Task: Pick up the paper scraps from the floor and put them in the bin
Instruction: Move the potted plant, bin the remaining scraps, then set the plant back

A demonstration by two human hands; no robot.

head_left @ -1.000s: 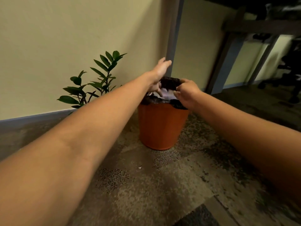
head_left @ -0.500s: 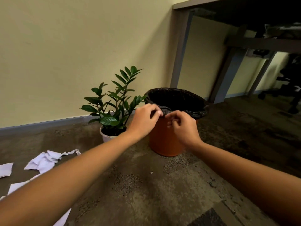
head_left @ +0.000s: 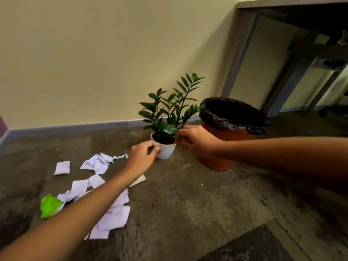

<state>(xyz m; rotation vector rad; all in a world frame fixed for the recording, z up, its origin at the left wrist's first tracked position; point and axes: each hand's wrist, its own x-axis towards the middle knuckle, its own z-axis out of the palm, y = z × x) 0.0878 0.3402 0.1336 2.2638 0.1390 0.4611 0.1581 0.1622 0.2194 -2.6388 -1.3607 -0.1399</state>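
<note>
Carpeted grey-brown floor (head_left: pixel 188 213) carries everything: the orange plastic bin with a black liner (head_left: pixel 231 132) stands at right, a small white-potted green plant (head_left: pixel 165 146) just beside it, and the torn white paper scraps (head_left: pixel 105 213) with one bright green piece (head_left: pixel 49 205) lie well apart at left. Both hands hover near the plant, so the next gather is best made low, scooping several scraps together. The left hand (head_left: pixel 141 157) and right hand (head_left: pixel 195 142) each show a loosely curled grip, seemingly empty, though the fingers hide their palms, and the left forearm covers some scraps.
</note>
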